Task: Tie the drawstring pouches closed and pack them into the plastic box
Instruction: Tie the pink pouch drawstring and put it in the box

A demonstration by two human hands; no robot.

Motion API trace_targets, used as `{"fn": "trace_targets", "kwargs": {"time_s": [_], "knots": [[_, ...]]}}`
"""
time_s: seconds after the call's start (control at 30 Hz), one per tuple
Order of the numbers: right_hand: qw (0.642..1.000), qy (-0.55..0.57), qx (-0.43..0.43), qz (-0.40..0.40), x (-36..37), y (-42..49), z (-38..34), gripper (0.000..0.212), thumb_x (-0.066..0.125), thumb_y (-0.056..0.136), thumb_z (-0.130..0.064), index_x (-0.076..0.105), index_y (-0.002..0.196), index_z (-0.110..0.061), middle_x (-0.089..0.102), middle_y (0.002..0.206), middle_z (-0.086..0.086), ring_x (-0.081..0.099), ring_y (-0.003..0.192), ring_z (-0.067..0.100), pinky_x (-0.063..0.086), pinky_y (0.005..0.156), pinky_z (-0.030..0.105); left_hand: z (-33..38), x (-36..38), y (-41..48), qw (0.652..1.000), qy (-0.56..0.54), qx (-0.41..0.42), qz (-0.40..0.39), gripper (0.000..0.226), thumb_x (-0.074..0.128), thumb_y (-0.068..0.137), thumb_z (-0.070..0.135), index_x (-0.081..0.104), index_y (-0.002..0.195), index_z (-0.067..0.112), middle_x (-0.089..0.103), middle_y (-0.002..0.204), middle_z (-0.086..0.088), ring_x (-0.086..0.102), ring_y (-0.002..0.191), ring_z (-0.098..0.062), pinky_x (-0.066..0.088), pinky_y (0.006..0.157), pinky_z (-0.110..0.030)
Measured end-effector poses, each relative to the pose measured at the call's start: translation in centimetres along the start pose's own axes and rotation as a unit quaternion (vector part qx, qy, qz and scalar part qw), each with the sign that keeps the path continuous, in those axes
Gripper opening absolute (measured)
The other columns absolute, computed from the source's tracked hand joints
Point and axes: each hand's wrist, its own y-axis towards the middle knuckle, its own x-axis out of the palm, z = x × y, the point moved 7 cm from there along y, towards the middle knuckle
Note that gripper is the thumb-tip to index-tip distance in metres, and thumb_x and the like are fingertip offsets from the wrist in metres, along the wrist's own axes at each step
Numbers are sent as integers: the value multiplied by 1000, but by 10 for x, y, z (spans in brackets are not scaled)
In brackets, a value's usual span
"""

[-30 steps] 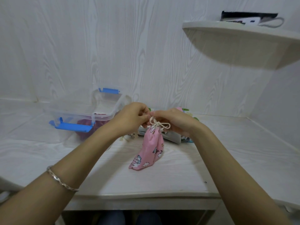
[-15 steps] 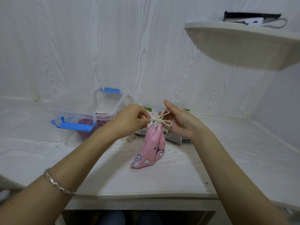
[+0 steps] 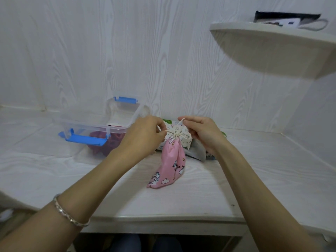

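Pink pouch [image 3: 168,166] with a unicorn print sits mid-table, bottom corner resting on the white wood-grain table [image 3: 200,197], gathered neck held up off the surface. Cream drawstring [image 3: 176,132] is crossed into a partial knot right at the neck.

Left hand [image 3: 143,135]: fingers pinched tight on the left end of the drawstring, cord running taut to the knot. Right hand [image 3: 203,132]: thumb and forefinger pinched on the other end, held slightly above the knot; remaining fingers curled in. Both hands close together, either side of the pouch neck. Silver bracelet [image 3: 70,213] on the left wrist.

Plastic box [image 3: 101,124]: clear, blue latches at both short ends, no lid on it. It sits toward the back-left of the table, near the wall, just left of the left hand. Inside: something dark red/maroon [image 3: 109,142] bunched at the near-right end. Fabric by the look of it, can't tell whether it's one pouch or several. Rest of the box interior looks bare.

Behind the hands, toward the back edge: a small pile of more pouches [image 3: 181,132], one cream with a small print on top, something grey under it, green bits at the edges. Mostly hidden by the hands, count unclear.

Corner shelf [image 3: 272,50] upper right on the wall, with a dark flat item [image 3: 285,18] lying on it.
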Motion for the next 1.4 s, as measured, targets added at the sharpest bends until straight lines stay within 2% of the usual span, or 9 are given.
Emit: {"fn": "trace_targets", "kwargs": {"time_s": [0.17,0.3,0.43,0.67,0.8,1.03,1.17,1.33,1.4], "knots": [[999,36,-11,13,10,-7,-10,18,55,97,-12,72,93,-16,72,74,2,63,63,9,45,77,33,0,-1,-4,997,-71,-19,27,11,60,88,21,71,86,20,71,76,6,67,70,-11,52,60,-27],[989,140,45,-12,16,-8,-7,17,51,99,-10,68,100,-11,70,94,10,70,66,10,55,61,20,-2,-5,-5,988,-141,-27,56,10,62,88,19,72,84,18,73,75,3,69,66,-6,56,68,-27],[970,225,89,-32,21,-7,-3,18,47,100,-10,65,99,-9,66,99,13,72,78,23,58,71,31,-7,-4,-6,981,-177,-44,66,5,68,84,13,71,84,16,72,73,-1,70,70,-10,57,73,-30],[926,319,176,-93,36,-15,4,22,47,98,-14,62,101,1,69,98,21,72,78,27,60,59,32,-9,0,-8,981,-176,-48,71,11,69,84,14,68,82,25,70,73,3,70,70,-9,53,62,-25],[940,291,145,-99,33,-14,2,24,64,89,-13,63,105,4,67,96,20,71,82,26,60,66,30,-13,3,-6,978,-185,-63,72,12,70,83,16,64,90,24,71,75,3,70,71,-6,46,57,-22],[981,157,100,-60,34,-16,-5,20,71,83,-5,71,100,3,74,81,9,70,69,13,55,62,19,-19,6,-10,946,-289,-101,109,31,77,78,20,56,100,17,74,75,4,71,74,-11,55,74,-34],[983,149,100,-28,38,-16,-5,21,71,79,6,70,99,4,72,73,9,67,59,12,54,56,18,-27,16,-15,878,-424,-195,110,35,77,78,12,59,107,5,73,82,-5,70,66,-9,53,59,-21],[985,129,112,10,38,-16,-6,33,71,77,9,62,108,1,66,80,10,62,58,14,55,56,21,-35,52,-23,668,-662,-337,45,27,68,83,1,63,110,4,71,60,-4,64,46,-4,43,36,-13],[987,112,110,32,34,-14,-5,43,74,74,10,52,107,-6,63,83,7,61,60,15,54,57,24,-32,59,-25,631,-686,-361,29,5,65,86,3,66,90,5,68,55,-3,64,45,-4,49,40,-14]]}}
